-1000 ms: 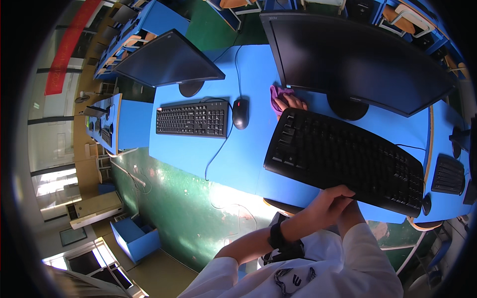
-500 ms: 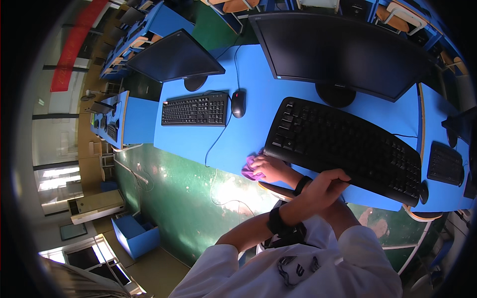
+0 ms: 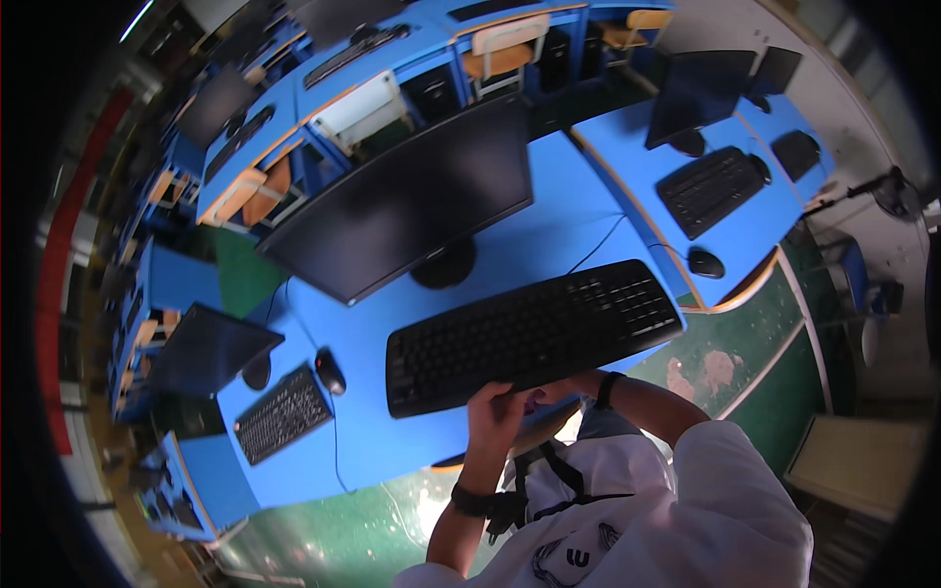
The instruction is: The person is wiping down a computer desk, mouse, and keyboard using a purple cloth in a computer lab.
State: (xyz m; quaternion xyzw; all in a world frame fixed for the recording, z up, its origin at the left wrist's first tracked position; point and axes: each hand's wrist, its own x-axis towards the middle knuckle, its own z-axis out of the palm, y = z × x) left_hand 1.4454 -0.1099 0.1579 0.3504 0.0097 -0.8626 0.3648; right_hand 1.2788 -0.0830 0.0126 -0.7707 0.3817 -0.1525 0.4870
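Note:
A large black keyboard (image 3: 529, 333) is held up over the blue desk (image 3: 573, 211), slightly tilted. My left hand (image 3: 495, 419) grips its near edge, thumb on top and fingers beneath. Just to the right, my right hand (image 3: 569, 385) reaches under the keyboard's near edge, its fingers mostly hidden. A bit of purple cloth (image 3: 533, 400) shows at that hand, between the two wrists. Behind the keyboard a black monitor (image 3: 412, 201) stands on its round base.
To the left are a second monitor (image 3: 211, 351), a smaller keyboard (image 3: 282, 416) and a black mouse (image 3: 330, 370) with its cable. Another desk on the right carries a keyboard (image 3: 714, 190), a mouse (image 3: 705, 263) and a monitor (image 3: 698, 98). Chairs (image 3: 505, 54) stand behind.
My view has swung to the right. The right hand with the cloth has moved from the open desk at the keyboard's left to beneath its near edge. The left hand still holds the keyboard.

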